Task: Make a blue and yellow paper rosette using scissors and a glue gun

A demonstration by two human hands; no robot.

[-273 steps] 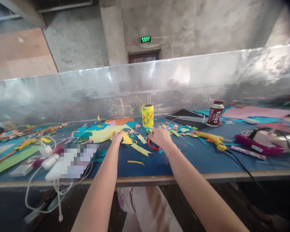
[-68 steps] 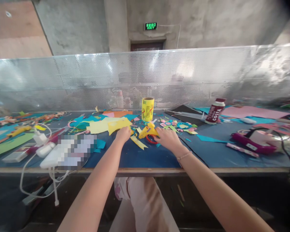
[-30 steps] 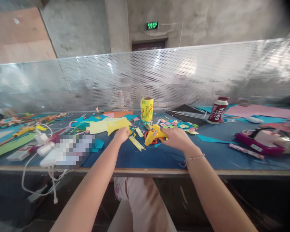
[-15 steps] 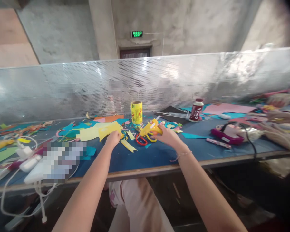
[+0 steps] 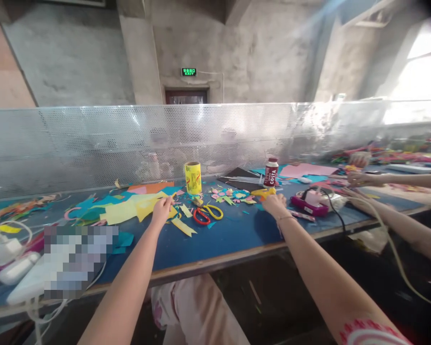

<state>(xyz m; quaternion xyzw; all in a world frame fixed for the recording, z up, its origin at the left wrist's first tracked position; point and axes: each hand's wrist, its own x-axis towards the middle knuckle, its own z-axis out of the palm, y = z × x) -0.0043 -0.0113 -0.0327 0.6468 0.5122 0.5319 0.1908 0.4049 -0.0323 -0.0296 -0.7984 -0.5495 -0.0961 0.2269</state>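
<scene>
My left hand (image 5: 163, 211) is closed in a pinch at the edge of the yellow paper (image 5: 147, 206). What its fingers hold, if anything, is too small to make out. Out to the right, my right hand (image 5: 274, 205) is wrapped round a yellow glue gun (image 5: 263, 193), mostly hidden by the hand, in front of a dark red bottle (image 5: 271, 172). Between the hands lie scissors (image 5: 202, 216) with red and yellow handles. Beside them is a cut yellow paper strip (image 5: 184, 227). Small coloured paper pieces (image 5: 233, 195) are scattered behind.
A yellow cardboard roll (image 5: 193, 178) stands upright at the back, before a perforated metal screen (image 5: 104, 148). A purple power strip (image 5: 310, 206) with cables sits at right, near another person's arms (image 5: 391, 211). White chargers (image 5: 19, 267) and cords crowd the left.
My right hand has moved right with the glue gun, away from the scissors, which now show fully. My left hand stays by the yellow paper. The view has turned to the right.
</scene>
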